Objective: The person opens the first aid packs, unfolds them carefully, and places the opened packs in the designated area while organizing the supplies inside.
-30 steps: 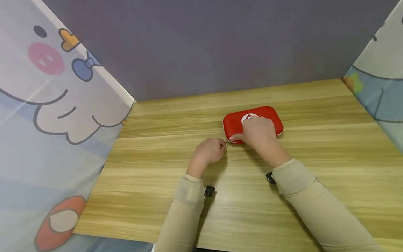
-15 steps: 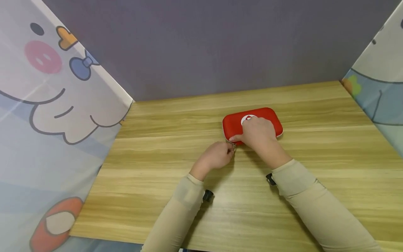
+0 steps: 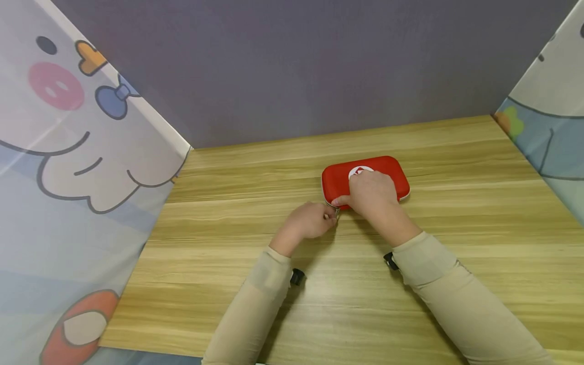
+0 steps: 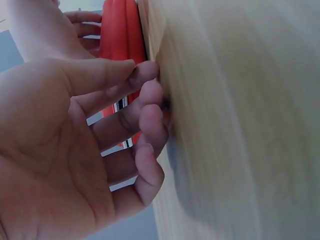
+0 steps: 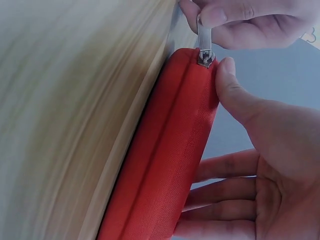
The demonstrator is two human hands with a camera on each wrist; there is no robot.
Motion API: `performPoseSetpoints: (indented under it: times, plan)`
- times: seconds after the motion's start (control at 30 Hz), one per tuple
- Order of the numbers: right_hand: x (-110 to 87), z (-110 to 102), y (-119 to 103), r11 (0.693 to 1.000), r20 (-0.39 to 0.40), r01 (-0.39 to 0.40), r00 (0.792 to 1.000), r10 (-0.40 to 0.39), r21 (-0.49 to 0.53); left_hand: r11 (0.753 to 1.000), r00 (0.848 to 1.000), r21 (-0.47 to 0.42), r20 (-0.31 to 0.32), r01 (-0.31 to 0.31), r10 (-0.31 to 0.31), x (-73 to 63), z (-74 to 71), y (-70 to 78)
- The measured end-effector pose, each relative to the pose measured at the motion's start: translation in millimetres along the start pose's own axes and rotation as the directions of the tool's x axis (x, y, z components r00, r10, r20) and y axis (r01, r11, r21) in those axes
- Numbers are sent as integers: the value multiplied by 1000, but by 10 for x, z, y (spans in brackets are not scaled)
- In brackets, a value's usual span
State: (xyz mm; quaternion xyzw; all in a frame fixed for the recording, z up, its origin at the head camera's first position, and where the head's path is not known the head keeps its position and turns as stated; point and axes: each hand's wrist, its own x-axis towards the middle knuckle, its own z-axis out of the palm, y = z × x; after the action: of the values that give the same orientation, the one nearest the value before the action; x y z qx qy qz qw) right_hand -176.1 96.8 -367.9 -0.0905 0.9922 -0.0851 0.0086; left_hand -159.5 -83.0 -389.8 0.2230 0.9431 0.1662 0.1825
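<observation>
A red zippered hard case (image 3: 335, 177) with a white round emblem lies flat on the wooden table. My left hand (image 3: 310, 221) is at its near left corner; in the right wrist view its thumb and finger pinch the metal zipper pull (image 5: 204, 37). The slider sits at the case's corner. Spread over the lid, my right hand (image 3: 374, 192) presses the case down. Its thumb (image 5: 227, 70) touches the lid's edge near the slider, and the other fingers (image 5: 220, 210) lie extended on top. The left wrist view hides the pull behind my left fingers (image 4: 150, 120).
The wooden table (image 3: 228, 203) reaches back to a grey wall (image 3: 296, 66). Cartoon-printed cloth panels (image 3: 105, 172) border it at the left and right. Both wrists carry small black cameras (image 3: 297, 277).
My left hand has moved the zipper pull rightward round the case's near left corner, then shifted back slightly. My right hand and the case have stayed almost still.
</observation>
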Motion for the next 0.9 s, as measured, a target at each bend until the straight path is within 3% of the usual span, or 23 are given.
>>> performPoseSetpoints:
  times: [0.13, 0.37, 0.6, 0.67, 0.77, 0.9]
  plan:
    - [-2, -2, -2, 1000, -11, 5, 1000, -5, -5, 1000, 1000, -21, 7, 5, -5, 19, -30, -47]
    - [-17, 13, 19, 1000, -10, 12, 1000, -12, 8, 994, 993, 2, -43, 111, -110, 12, -46, -103]
    - [-28, 0, 63, 1000, -12, 26, 1000, -26, -14, 990, 990, -45, -46, 132, -134, 37, -161, -155]
    - [-34, -5, 68, 999, -6, 30, 1000, -30, -23, 984, 984, -72, -54, 164, -168, 61, -219, -155]
    - [-47, -12, 79, 999, 22, 33, 999, -32, -33, 973, 969, -90, -114, 211, -221, 123, -267, -132]
    - [-77, -16, 103, 998, 57, 51, 997, -49, -26, 969, 951, -95, -192, 229, -244, 249, -249, -107]
